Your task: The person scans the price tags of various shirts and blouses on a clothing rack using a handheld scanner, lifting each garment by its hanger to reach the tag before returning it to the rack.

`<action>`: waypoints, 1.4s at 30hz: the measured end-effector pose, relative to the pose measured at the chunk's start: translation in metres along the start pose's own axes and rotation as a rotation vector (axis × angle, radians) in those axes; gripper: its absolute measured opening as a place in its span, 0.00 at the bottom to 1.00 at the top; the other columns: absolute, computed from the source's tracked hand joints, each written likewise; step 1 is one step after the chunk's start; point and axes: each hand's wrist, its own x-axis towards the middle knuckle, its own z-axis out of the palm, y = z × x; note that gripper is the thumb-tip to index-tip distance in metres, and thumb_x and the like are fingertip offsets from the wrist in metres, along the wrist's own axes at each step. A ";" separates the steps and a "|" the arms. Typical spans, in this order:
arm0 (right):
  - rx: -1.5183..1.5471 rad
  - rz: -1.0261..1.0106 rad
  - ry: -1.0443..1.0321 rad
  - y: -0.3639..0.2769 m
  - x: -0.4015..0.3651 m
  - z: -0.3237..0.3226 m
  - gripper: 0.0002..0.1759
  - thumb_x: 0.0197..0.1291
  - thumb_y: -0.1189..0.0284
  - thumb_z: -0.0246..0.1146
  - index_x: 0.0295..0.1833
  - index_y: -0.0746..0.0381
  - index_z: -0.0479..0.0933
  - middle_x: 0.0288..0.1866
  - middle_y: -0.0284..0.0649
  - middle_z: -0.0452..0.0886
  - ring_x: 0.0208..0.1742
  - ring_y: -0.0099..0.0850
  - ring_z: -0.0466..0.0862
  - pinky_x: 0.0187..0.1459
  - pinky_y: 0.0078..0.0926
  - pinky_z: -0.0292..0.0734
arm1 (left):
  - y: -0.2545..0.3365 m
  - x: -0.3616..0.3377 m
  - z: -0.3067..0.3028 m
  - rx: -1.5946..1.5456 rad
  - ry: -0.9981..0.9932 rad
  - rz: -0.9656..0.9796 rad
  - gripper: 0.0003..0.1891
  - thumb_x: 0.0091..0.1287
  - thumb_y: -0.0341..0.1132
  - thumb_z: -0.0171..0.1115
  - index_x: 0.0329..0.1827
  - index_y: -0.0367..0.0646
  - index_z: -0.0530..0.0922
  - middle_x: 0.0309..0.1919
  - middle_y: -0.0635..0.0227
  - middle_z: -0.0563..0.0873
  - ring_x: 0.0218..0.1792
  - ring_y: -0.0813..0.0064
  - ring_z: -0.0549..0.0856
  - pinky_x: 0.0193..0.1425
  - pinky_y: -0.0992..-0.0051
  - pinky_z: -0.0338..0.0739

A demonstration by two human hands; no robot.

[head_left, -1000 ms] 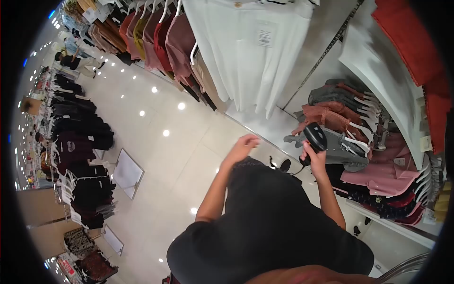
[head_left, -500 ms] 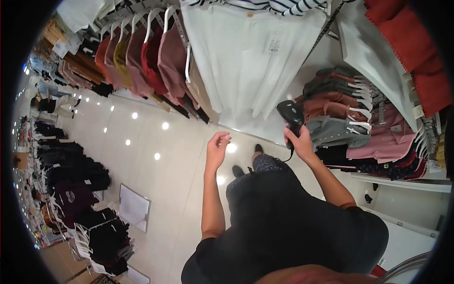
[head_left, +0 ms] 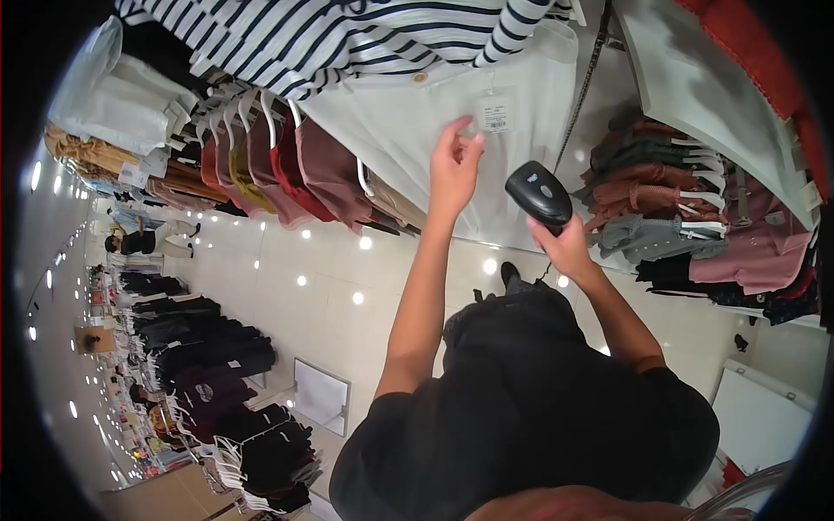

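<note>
My left hand (head_left: 455, 169) is raised in front of white trousers (head_left: 373, 117), fingers apart and holding nothing, just left of and below a paper price tag (head_left: 495, 113). The tag hangs near the waist of the trousers, under a black-and-white striped top (head_left: 391, 35). In my right hand (head_left: 565, 247) is a black handheld scanner (head_left: 539, 195), its head tilted up toward the trousers and its cord hanging below. A gap separates the scanner from the tag.
Pink, red and mustard garments (head_left: 287, 165) hang at the left. Folded-over grey and rust clothes (head_left: 647, 187) hang at the right under a white shelf (head_left: 704, 87). Racks of dark clothes (head_left: 208, 347) stand lower left, near a white board (head_left: 321, 397). A person (head_left: 143, 240) stands far left.
My left hand has moved up to the trousers, close to the tag. The scanner has turned and risen slightly in my right hand. The view has shifted, showing more of the striped top.
</note>
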 end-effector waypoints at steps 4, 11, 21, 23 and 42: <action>-0.044 -0.077 0.031 -0.008 0.022 0.002 0.09 0.62 0.75 0.66 0.44 0.68 0.78 0.27 0.26 0.75 0.28 0.14 0.68 0.30 0.18 0.66 | -0.014 0.019 0.007 0.024 -0.023 0.009 0.13 0.70 0.36 0.64 0.47 0.34 0.82 0.27 0.78 0.78 0.26 0.87 0.73 0.30 0.83 0.67; -0.048 -0.013 0.073 -0.040 0.023 0.003 0.10 0.62 0.75 0.66 0.46 0.69 0.78 0.33 0.29 0.80 0.33 0.14 0.72 0.36 0.18 0.69 | -0.002 0.011 -0.002 -0.097 -0.010 -0.005 0.11 0.69 0.36 0.65 0.39 0.35 0.84 0.20 0.83 0.74 0.20 0.93 0.64 0.22 0.85 0.54; -0.088 -0.007 0.136 -0.043 0.023 0.032 0.11 0.62 0.75 0.66 0.47 0.68 0.77 0.34 0.28 0.79 0.34 0.14 0.72 0.37 0.18 0.70 | 0.001 0.016 -0.020 -0.132 -0.078 0.034 0.07 0.69 0.29 0.65 0.34 0.33 0.83 0.19 0.86 0.70 0.21 0.95 0.63 0.22 0.86 0.53; -0.103 0.007 0.213 -0.040 0.020 0.038 0.11 0.61 0.74 0.66 0.47 0.68 0.77 0.33 0.28 0.79 0.34 0.14 0.71 0.36 0.18 0.70 | 0.002 0.015 -0.026 -0.135 -0.093 0.028 0.07 0.69 0.29 0.65 0.34 0.33 0.83 0.19 0.86 0.69 0.20 0.95 0.62 0.22 0.85 0.53; -0.236 -0.028 0.491 -0.040 -0.010 0.142 0.06 0.62 0.74 0.66 0.38 0.66 0.78 0.22 0.25 0.72 0.23 0.14 0.67 0.25 0.19 0.62 | -0.003 0.023 -0.070 -0.195 -0.370 0.051 0.09 0.66 0.33 0.68 0.33 0.34 0.84 0.19 0.84 0.72 0.22 0.93 0.66 0.23 0.84 0.58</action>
